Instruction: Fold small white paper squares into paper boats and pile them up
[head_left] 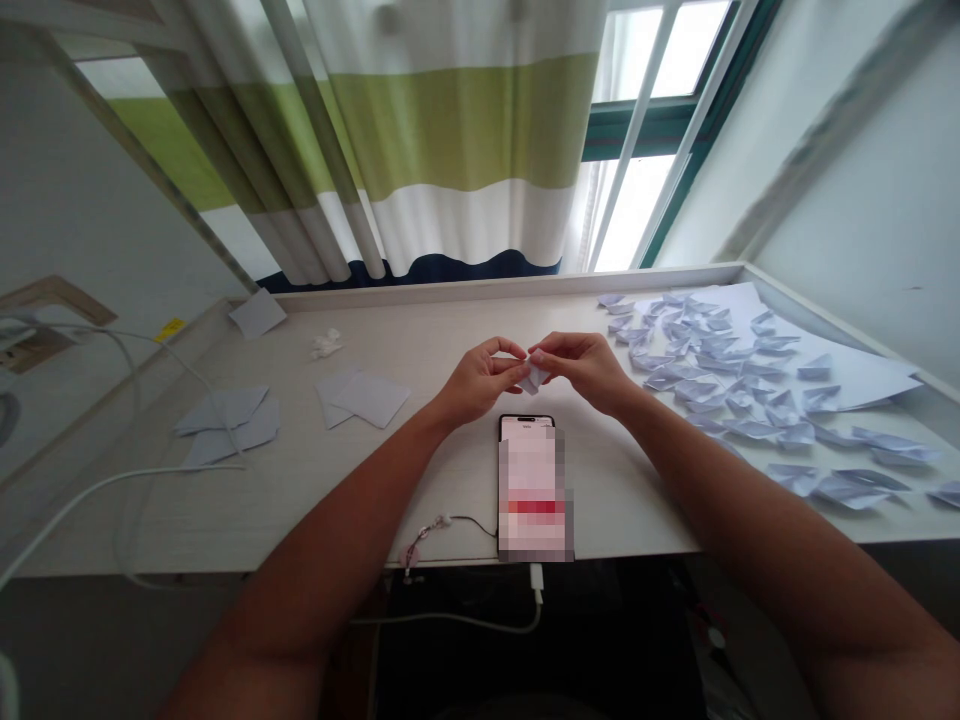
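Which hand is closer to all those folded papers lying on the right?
Right. The right hand is just left of the folded papers; the left hand is farther left, away from them.

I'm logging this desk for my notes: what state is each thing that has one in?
Small paper piece, folded, held between the left hand and right hand
Folded papers at right, spread out
Paper sheets by the left forearm, flat, overlapping
White scrap, crumpled
Phone, face up, screen lit
Curtain, partly drawn
Window, partly uncovered
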